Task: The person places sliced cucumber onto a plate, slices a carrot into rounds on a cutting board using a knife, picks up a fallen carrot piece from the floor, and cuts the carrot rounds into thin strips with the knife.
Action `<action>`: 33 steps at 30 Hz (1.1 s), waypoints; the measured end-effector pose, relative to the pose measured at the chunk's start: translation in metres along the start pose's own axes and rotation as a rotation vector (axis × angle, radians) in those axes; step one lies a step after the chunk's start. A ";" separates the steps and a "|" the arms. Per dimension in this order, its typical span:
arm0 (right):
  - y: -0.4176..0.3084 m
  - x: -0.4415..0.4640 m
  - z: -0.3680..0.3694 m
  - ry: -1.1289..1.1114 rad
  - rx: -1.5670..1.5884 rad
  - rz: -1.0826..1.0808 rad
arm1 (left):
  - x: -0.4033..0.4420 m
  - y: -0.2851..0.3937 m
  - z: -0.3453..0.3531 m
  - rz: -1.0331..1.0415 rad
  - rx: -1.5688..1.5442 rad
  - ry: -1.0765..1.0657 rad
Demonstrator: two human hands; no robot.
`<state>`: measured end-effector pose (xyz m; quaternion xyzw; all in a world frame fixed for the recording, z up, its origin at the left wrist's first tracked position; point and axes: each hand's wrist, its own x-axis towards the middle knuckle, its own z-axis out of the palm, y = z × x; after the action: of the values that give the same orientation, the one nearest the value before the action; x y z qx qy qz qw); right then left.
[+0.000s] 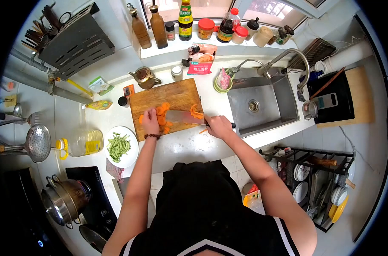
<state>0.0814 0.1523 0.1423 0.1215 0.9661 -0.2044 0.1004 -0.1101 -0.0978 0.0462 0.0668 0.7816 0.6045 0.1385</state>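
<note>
A wooden cutting board [181, 91] lies on the white counter. My right hand [219, 126] is wrapped round the handle of a cleaver [181, 117], whose wide blade lies over the board and points left. At the board's left part, my left hand [150, 121] has its fingers bent together at the orange carrot slices [161, 110]; whether it pinches one is too small to tell. Thin carrot strips [196, 112] rest near the board's right edge, beyond the blade. On the left, a white plate [134, 149] holds green cucumber strips [118, 146].
The metal sink [262, 106] is right of the board. A teapot [145, 77], a glass jar [177, 72] and a pink packet [201, 59] stand behind it. An oil jug [85, 142] and steel pot [59, 205] are on the left.
</note>
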 end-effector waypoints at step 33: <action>0.098 0.000 0.008 0.176 -0.010 -0.318 | 0.042 -0.034 0.051 -0.018 0.289 -0.457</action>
<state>0.1099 0.2359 0.0983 -0.0160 0.9792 -0.2015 -0.0177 -0.1333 -0.0484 -0.0039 0.2134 0.8089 0.4546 0.3058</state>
